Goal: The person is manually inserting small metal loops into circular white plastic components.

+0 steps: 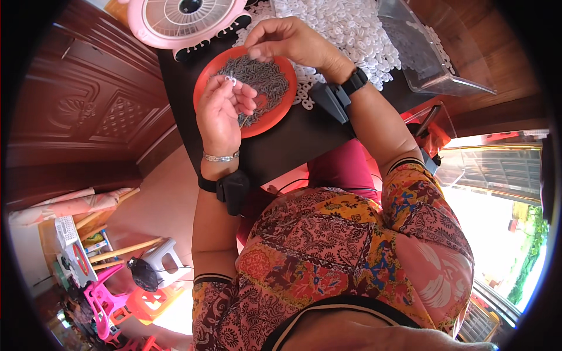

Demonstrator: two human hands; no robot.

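Observation:
Over the left side of a red-orange plate (285, 114), my left hand (221, 111) pinches a small white plastic piece (231, 80) between thumb and fingertips. My right hand (295, 44) hovers above the plate's far edge, its thumb and fingers curled together; whatever they hold, if anything, is too small to make out. Many small grey screw-like pieces (263, 79) lie heaped in the plate. Beyond and to the right spreads a pile of small white plastic pieces with holes (351, 35), some loose beside the plate.
A pink fan (190, 23) stands at the far left of the dark table (272, 155). On the right is a clear plastic bin (433, 79) with white pieces in it. A carved wooden panel (88, 111) rises on the left. Plastic stools (167, 260) stand on the floor behind.

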